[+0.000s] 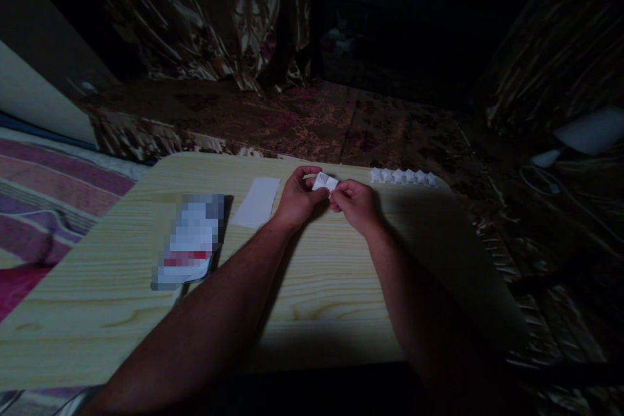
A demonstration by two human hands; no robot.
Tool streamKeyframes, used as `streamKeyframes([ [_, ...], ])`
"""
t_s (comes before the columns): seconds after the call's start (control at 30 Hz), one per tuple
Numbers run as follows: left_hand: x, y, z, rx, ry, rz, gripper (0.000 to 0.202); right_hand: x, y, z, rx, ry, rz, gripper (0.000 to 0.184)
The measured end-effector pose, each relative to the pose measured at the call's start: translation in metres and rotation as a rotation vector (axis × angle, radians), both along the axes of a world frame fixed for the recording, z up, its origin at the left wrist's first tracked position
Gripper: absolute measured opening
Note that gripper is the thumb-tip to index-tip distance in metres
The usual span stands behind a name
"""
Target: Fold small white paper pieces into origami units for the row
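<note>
Both of my hands meet over the far middle of a light wooden table (316, 286). Between them is a small folded white paper piece (324, 182). My left hand (298, 198) pinches its left side with thumb and fingers. My right hand (354, 203) pinches its right side with curled fingers. The paper is held just above the tabletop.
A row of several small folded white paper shapes (402, 176) lies at the table's far right edge. A white paper strip (256, 201) lies left of my hands. A blurred packet (190, 240) lies further left. Patterned carpet and curtains surround the table; a striped cloth (43, 201) is at left.
</note>
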State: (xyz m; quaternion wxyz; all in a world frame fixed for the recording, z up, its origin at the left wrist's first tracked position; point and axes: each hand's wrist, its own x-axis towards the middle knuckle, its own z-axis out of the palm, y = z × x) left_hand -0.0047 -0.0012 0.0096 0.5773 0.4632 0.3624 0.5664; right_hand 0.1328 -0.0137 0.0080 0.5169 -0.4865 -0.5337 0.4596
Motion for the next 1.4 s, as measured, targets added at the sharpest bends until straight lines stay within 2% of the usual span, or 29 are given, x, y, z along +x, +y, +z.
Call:
streamKeyframes([
  [0.33,0.0012,-0.0008,0.0019,0.0,0.007,-0.023,0.052,0.0004,-0.0018,-0.0013,0.055,-0.057,0.003,0.009],
  [0.77,0.0023,0.0039,-0.0044,0.04,0.042,-0.046,0.047,-0.0028,-0.0008,0.0005,-0.01,-0.072,-0.046,0.007],
  [1.1,0.0028,0.0034,-0.0036,0.022,0.005,-0.035,0.048,-0.0028,-0.0021,0.0024,-0.004,-0.094,-0.022,0.008],
  [1.4,0.0029,0.0045,-0.0014,0.018,-0.008,-0.032,0.047,-0.001,0.0018,-0.0027,0.024,-0.014,-0.049,0.009],
])
